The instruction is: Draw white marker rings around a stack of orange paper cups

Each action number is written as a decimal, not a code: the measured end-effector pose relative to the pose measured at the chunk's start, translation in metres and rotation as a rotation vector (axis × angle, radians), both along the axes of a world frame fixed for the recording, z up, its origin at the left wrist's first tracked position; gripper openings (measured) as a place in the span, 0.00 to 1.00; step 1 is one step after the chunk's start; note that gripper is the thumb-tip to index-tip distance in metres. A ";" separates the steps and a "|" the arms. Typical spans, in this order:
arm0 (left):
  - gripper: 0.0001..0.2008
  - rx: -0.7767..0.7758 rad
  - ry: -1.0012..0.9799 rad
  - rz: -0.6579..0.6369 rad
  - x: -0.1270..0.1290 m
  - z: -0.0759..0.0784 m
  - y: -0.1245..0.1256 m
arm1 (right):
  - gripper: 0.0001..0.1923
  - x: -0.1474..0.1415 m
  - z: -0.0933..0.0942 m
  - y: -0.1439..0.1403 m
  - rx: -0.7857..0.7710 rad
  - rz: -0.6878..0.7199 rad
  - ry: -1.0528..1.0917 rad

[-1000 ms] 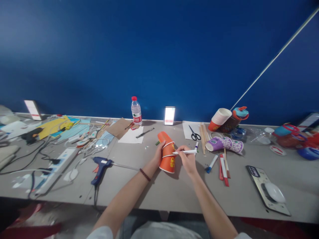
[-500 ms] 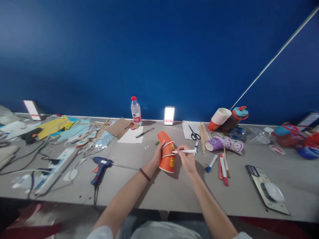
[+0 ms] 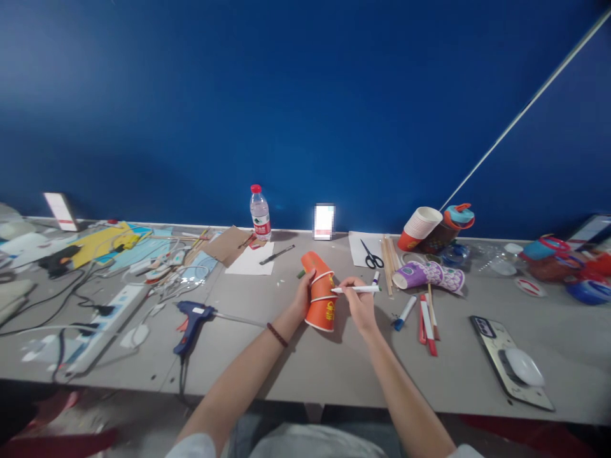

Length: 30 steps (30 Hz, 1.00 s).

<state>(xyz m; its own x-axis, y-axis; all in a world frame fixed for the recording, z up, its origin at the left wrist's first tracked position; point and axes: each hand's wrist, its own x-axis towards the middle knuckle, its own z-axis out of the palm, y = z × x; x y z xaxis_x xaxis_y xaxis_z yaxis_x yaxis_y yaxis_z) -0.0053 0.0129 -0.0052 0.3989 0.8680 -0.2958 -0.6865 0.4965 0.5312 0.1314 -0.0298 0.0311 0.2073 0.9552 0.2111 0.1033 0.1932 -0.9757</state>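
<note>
Left hand (image 3: 303, 298) on a bent column of orange paper cups with yellow lettering (image 3: 325, 290), right hand (image 3: 359, 306) with a slim white marker (image 3: 361, 289)

Column sits between the two hands, above or on the grey bench (image 3: 329, 372); contact there cannot be told. Far end bends leftward. Left hand curled around its left side, gripping. Right hand pinching the marker between thumb and fingers, nib pointing left at the column's right side; whether it touches is too small to tell. Marker's other end green.

Left of the left hand: blue plastic glue gun (image 3: 195, 326), translucent stick at its back running toward the wrist. Farther left, long white power strip (image 3: 111, 334) with plugs and cables.

Beyond the left hand: clear plastic bottle with red cap (image 3: 260, 217), standing upright; white paper sheet (image 3: 248, 262) nearer.

Beyond the right hand: black-handled scissors (image 3: 373, 258), partly over white paper; pale wooden sticks (image 3: 387, 270) just beside.

Right of the right hand: purple-and-white patterned paper cups (image 3: 429, 275), lying sideways; nearer, white marker with blue cap (image 3: 405, 313). Farther right, pale patterned phone (image 3: 494, 340) under a white computer mouse (image 3: 526, 366).
</note>
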 end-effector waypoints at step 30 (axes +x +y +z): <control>0.19 -0.024 0.010 0.008 -0.002 0.000 0.002 | 0.08 -0.003 -0.005 -0.001 -0.004 0.069 -0.054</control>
<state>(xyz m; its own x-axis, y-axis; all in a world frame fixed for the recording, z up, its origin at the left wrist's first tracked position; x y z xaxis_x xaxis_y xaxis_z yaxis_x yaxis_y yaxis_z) -0.0075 0.0151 -0.0057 0.3886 0.8639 -0.3203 -0.6852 0.5034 0.5264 0.1287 -0.0311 0.0256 0.1296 0.9677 0.2161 0.1423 0.1976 -0.9699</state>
